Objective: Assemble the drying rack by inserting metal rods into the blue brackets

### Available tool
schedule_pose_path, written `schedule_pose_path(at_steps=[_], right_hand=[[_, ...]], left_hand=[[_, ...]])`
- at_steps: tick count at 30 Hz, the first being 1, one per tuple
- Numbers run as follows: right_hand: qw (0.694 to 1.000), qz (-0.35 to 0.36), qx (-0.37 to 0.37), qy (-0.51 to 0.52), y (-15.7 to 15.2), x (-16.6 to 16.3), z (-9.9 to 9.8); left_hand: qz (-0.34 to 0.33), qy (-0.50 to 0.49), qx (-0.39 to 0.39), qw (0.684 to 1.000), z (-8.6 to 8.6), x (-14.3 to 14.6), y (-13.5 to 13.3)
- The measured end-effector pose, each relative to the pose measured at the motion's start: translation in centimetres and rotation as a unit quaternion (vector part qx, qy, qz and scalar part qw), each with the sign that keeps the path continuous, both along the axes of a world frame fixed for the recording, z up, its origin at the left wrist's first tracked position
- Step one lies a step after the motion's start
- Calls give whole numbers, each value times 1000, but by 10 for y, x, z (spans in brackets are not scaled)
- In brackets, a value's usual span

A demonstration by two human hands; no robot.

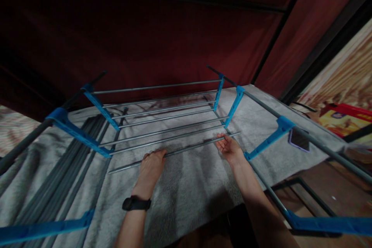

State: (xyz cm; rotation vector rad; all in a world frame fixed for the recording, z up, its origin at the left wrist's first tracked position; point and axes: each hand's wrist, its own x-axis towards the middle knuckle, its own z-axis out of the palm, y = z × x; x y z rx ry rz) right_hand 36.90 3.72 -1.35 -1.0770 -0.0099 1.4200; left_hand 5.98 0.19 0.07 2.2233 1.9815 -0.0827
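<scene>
A thin grey metal rod (188, 148) lies across in front of me, both of its ends free. My left hand (152, 162) is closed over its left half, palm down. Nearer its right end, my right hand (228, 147) grips it with curled fingers, palm turned up. Beyond the rod stands a rack of blue plastic brackets and grey tubes. Several crossbars (168, 118) span between the left bracket (80, 133) and the right bracket (234, 106). Another right bracket (269, 137) sits nearer, beside my right forearm. A black watch (136, 204) is on my left wrist.
Several loose grey tubes (65, 166) lie on the grey blanket (186, 201) at left. More blue brackets are at lower left (46, 228) and lower right (331, 224). A phone (299, 141) rests at right, near a red and yellow box (345, 120). A dark red panel (151, 35) rises behind.
</scene>
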Motion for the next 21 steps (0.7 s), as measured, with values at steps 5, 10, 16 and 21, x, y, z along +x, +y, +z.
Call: schedule_pose_path(at_steps=[5, 10, 16, 21], right_hand=[[996, -61, 42, 45, -1, 8, 1], [989, -111, 49, 86, -3, 18, 1], [984, -123, 54, 119, -3, 21, 0], [983, -116, 69, 120, -1, 23, -3]], left_hand=[[7, 0, 2, 1000, 3, -3, 0], [17, 13, -2, 1000, 9, -2, 0], [29, 9, -20, 999, 12, -1, 0], [29, 9, -25, 999, 10, -3, 2]])
